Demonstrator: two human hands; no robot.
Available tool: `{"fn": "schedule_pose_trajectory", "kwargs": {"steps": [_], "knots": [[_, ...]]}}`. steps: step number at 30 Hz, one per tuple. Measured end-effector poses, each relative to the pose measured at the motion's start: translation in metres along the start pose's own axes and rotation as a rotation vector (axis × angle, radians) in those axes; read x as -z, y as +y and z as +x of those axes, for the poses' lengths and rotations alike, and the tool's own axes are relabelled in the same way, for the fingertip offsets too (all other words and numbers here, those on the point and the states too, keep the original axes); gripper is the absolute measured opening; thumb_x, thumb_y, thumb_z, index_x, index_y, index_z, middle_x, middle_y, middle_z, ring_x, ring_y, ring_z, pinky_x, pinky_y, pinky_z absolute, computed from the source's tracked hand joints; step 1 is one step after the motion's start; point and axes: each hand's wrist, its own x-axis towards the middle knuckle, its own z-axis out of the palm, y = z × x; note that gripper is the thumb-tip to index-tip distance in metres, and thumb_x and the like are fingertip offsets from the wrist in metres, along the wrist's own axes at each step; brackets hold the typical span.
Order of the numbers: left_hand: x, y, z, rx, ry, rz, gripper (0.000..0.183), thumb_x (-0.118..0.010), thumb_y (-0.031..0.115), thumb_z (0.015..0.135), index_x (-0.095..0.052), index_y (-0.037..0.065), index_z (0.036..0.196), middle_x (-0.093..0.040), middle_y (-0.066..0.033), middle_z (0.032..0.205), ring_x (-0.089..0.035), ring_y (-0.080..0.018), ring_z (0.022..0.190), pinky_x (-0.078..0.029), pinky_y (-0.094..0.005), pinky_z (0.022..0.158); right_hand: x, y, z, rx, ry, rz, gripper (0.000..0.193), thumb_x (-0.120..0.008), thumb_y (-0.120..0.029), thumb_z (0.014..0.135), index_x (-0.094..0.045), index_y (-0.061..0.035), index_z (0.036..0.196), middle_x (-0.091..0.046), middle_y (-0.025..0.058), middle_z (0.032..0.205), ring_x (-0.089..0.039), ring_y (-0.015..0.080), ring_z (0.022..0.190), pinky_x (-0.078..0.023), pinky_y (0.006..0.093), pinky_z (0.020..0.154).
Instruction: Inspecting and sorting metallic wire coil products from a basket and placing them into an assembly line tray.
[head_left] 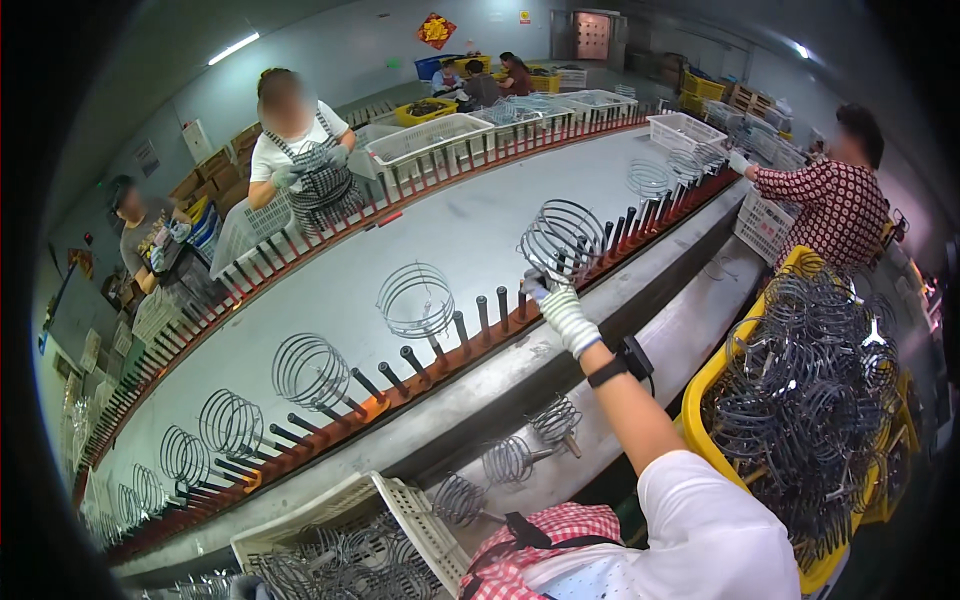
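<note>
My right hand (566,315), in a white and green striped glove with grey fingertips, reaches over the near edge of the long table. Its fingers are closed at the base of a round coil of grey wire loops (562,241), which stands above the row of black pegs (483,318). The fingertips are partly hidden behind the hand and wire. Left along the same row, similar wire coils (416,300) sit on pegs, tilted over the grey tabletop (330,290). More coils (650,180) stand farther right. My left hand is out of view.
A yellow crate (694,405) heaped with dark wire coils stands at my right. A beige crate (405,510) with coils is at lower left. Loose coils (555,420) lie on the ledge below the table. Co-workers (305,150) stand across the table and at right (835,195).
</note>
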Motion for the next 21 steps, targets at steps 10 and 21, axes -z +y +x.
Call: {"fn": "schedule_pose_trajectory", "kwargs": {"steps": [10, 21], "knots": [[-0.009, 0.006, -0.026, 0.104, -0.032, -0.233, 0.012, -0.056, 0.002, 0.081, -0.058, -0.001, 0.093, -0.055, -0.0036, 0.076, -0.047, -0.0095, 0.064, -0.041, -0.0224, 0.059, -0.080, -0.004, 0.017, -0.038, -0.049, -0.214, 0.045, -0.054, -0.041, 0.082, -0.059, -0.0018, 0.103, -0.063, 0.0193, 0.096, -0.057, 0.0350, 0.090, -0.043, 0.0378, 0.078], [0.012, -0.051, -0.024, 0.113, -0.075, -0.227, 0.011, -0.054, 0.003, 0.083, -0.059, 0.000, 0.093, -0.054, -0.0012, 0.076, -0.045, -0.0077, 0.065, -0.039, -0.0211, 0.060, -0.170, -0.050, -0.015, 0.122, -0.096, -0.456, 0.037, -0.046, -0.039, 0.085, -0.057, -0.0055, 0.093, -0.062, 0.0212, 0.082, -0.059, 0.0387, 0.077, -0.046, 0.0464, 0.070]]}}
